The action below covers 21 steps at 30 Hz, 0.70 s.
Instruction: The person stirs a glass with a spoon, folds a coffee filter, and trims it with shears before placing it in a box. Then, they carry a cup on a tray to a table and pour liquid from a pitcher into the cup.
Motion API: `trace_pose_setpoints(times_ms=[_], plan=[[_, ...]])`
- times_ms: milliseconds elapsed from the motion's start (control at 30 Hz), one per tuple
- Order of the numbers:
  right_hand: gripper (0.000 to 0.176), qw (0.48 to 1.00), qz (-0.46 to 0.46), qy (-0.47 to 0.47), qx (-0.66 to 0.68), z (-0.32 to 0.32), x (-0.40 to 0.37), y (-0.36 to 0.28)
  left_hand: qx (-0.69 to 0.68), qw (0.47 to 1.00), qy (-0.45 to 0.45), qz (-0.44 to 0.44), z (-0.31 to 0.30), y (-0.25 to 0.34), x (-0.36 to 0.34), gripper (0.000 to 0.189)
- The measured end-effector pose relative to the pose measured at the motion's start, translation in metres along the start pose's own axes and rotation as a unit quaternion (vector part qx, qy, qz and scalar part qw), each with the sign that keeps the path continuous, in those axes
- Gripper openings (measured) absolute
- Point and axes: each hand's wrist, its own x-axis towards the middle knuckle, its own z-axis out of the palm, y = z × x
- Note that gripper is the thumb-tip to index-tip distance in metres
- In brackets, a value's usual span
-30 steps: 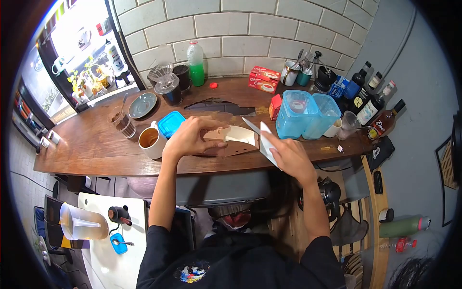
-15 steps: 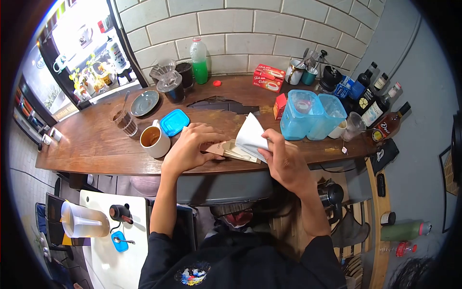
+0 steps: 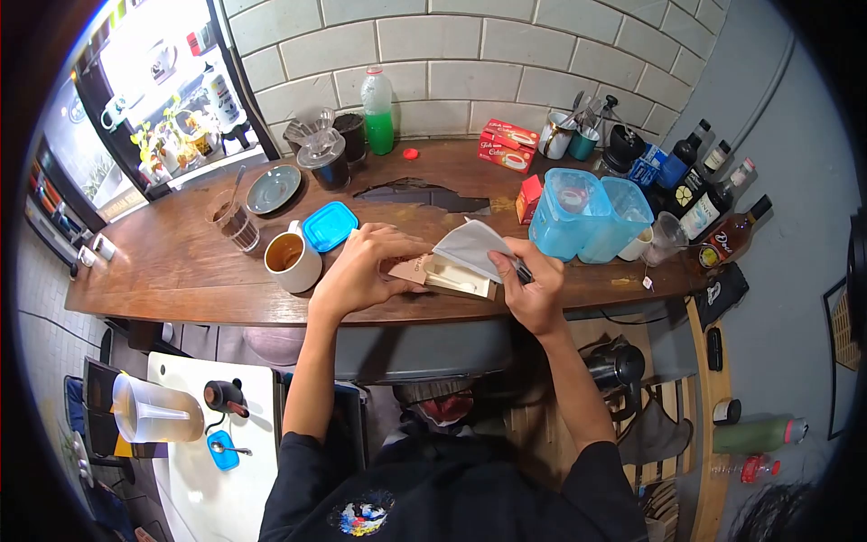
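On the wooden counter's front part, my left hand (image 3: 370,269) is closed on the left end of a small open box (image 3: 461,282) with a pinkish flap and a pale inside. My right hand (image 3: 535,285) pinches a white paper cone (image 3: 471,246) just above the box's right part. A dark object shows between the right fingers, too small to make out. Left of my left hand are a white mug (image 3: 293,262) with brown liquid and a blue lid (image 3: 330,226).
Blue containers (image 3: 567,217), red boxes (image 3: 508,146) and bottles (image 3: 727,233) stand at right. A glass (image 3: 237,226), grey plate (image 3: 274,190), coffee server (image 3: 323,163) and green-liquid bottle (image 3: 378,117) are left and back. The counter has a dark hole (image 3: 420,194).
The paper cone has tilted and shifted right and slightly down. More of the box's pale inside shows. My right hand has turned, and a dark object now shows in its fingers.
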Motion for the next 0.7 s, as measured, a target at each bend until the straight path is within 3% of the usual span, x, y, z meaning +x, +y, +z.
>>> trace_pose_setpoints(times_ms=[100,233,333,433,600,700], plan=[[0.012,0.992,0.06,0.067,0.083,0.014,-0.008,0.009,-0.005,1.0,-0.002,-0.007,-0.001,0.004,0.002,0.053],[0.013,0.98,0.036,0.071,0.182,0.025,-0.009,0.005,0.008,1.0,-0.001,-0.017,-0.001,0.006,0.002,0.053],[0.02,0.967,0.147,0.063,0.196,0.03,-0.02,0.004,0.004,1.0,0.009,-0.009,-0.002,0.01,0.001,0.054],[0.023,0.973,0.073,0.023,0.218,0.028,-0.024,0.011,0.002,1.0,-0.002,-0.021,0.0,0.005,-0.002,0.052],[0.024,0.983,0.093,0.005,0.158,0.013,-0.027,0.012,-0.002,1.0,-0.002,-0.022,-0.003,0.01,-0.002,0.054],[0.021,0.997,0.06,-0.02,0.051,0.001,-0.021,0.003,-0.003,1.0,-0.003,-0.026,-0.001,0.007,-0.002,0.056]])
